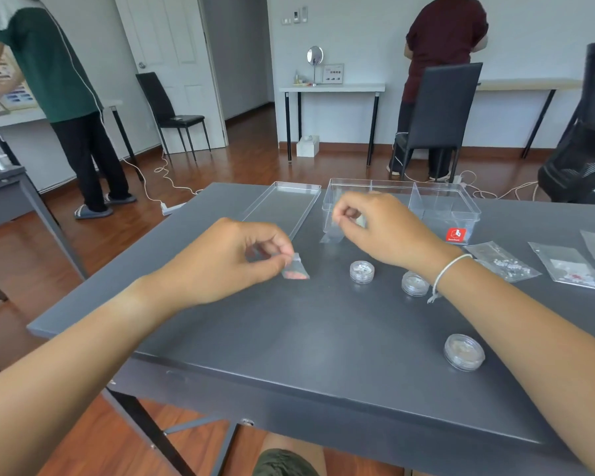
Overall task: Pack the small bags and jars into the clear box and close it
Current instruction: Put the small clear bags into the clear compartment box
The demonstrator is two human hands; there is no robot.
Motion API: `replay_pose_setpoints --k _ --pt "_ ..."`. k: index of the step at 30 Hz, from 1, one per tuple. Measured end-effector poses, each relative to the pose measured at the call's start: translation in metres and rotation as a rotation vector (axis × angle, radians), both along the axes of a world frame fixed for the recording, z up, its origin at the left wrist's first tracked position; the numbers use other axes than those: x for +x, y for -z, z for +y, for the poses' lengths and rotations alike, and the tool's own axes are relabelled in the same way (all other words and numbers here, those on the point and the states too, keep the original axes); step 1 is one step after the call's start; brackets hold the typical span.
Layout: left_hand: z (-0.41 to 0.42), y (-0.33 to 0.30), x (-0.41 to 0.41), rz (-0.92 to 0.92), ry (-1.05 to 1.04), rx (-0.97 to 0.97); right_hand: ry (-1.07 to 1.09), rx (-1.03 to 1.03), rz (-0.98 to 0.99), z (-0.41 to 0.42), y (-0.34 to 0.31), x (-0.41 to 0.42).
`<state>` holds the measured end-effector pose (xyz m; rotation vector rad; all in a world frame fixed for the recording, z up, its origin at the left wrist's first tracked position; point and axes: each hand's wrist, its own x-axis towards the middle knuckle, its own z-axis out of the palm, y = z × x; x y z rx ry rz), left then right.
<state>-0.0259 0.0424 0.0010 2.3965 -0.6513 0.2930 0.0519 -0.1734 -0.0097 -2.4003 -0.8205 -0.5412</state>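
Observation:
My left hand (234,259) pinches a small clear bag (296,267) with pinkish contents just above the grey table (289,324). In front of the open clear box (437,207), my right hand (382,228) pinches another small clear bag (334,235) by its top edge. The box has dividers and a red sticker. Its lid (282,204) lies flat to its left. Three small round clear jars stand on the table: one (362,271) mid-table, one (413,284) beside my right wrist, one (464,352) nearer me. Several more bags (502,261) lie at the right.
Two people stand at other tables, one at the far left (59,80), one at the back right (440,63). Black chairs (437,108) and cables on the wooden floor lie beyond the table. The table's front edge is near my body.

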Motion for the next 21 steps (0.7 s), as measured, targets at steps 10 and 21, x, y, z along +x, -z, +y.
replay_pose_setpoints --k 10,21 --pt "-0.042 -0.031 0.07 -0.118 -0.098 -0.31 0.117 0.461 0.037 -0.029 -0.013 0.016" --pt "-0.075 -0.015 0.131 -0.007 -0.152 -0.145 0.158 0.497 0.084 -0.043 -0.01 0.018"
